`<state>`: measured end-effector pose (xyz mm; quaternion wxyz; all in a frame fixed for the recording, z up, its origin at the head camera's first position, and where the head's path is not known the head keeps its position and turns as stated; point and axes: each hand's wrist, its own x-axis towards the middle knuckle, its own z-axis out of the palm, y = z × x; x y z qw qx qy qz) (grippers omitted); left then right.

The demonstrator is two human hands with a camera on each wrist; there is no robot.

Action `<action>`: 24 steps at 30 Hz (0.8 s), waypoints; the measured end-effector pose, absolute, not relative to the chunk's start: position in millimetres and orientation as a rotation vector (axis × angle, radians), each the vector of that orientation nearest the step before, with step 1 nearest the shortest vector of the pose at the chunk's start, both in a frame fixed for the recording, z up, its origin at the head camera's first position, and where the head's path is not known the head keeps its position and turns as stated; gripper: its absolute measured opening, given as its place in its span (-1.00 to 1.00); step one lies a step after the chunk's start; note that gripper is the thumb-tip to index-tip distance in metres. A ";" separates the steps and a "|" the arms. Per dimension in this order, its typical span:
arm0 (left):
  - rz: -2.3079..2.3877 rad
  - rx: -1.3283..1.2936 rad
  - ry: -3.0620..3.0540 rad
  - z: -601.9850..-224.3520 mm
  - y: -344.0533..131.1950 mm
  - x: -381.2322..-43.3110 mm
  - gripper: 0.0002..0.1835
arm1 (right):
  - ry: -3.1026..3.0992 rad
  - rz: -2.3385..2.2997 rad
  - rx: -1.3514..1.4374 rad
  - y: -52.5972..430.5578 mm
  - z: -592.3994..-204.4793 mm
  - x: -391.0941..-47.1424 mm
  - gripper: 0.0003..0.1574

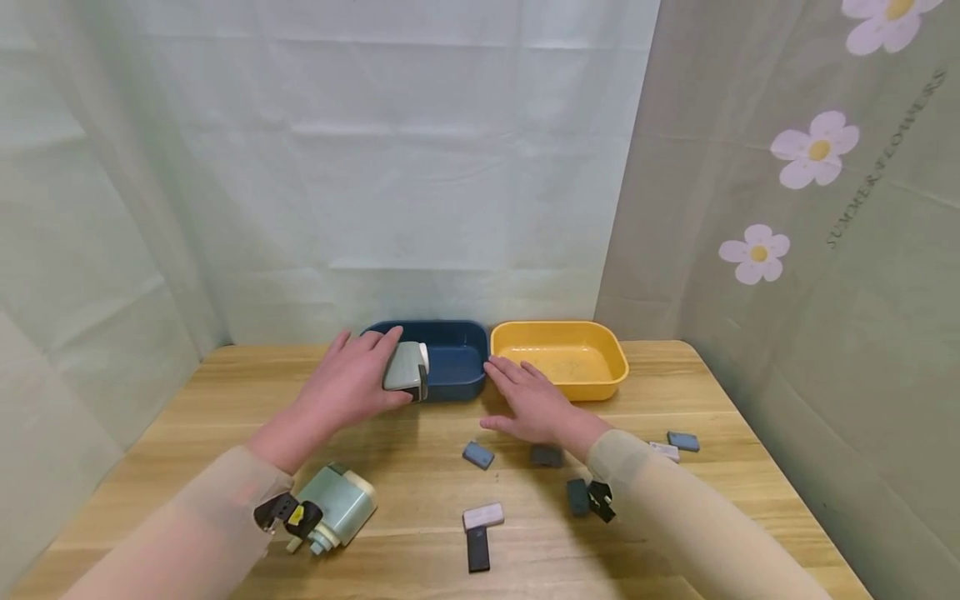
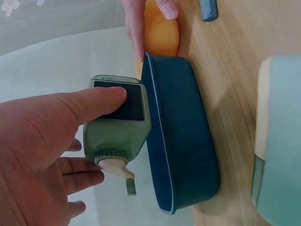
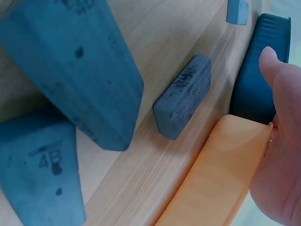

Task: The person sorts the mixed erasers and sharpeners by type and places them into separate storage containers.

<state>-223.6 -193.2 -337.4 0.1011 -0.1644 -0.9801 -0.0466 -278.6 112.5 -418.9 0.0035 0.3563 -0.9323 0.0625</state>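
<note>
In the head view my left hand [image 1: 347,377] grips a grey-green hand-crank pencil sharpener [image 1: 405,368] above the near left part of a dark blue box [image 1: 457,390]. The left wrist view shows the thumb across the sharpener's dark panel, with its crank [image 2: 123,170] sticking out. My right hand [image 1: 531,407] has its fingers stretched out, fingertips at the rims where the blue box meets a yellow box [image 1: 592,390]. Another green pencil sharpener [image 1: 341,502] lies on the table by my left forearm.
Several erasers lie on the wooden table [image 1: 405,542]: a blue one [image 1: 477,455], a dark grey one [image 1: 546,456], a white one [image 1: 483,516] against a black one [image 1: 477,550]. Others lie beside my right forearm, including a blue eraser [image 1: 683,441]. A curtain [image 1: 420,167] hangs behind both boxes.
</note>
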 end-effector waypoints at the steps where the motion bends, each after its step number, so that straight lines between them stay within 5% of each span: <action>1: -0.137 -0.485 -2.896 -337.2 -192.6 -225.9 0.16 | -2.927 0.195 1.114 112.5 -418.9 -278.6 0.25; 24: -0.228 -0.437 -2.962 -337.1 -185.6 -281.0 0.14 | -2.930 0.216 1.107 111.5 -424.0 -283.6 0.25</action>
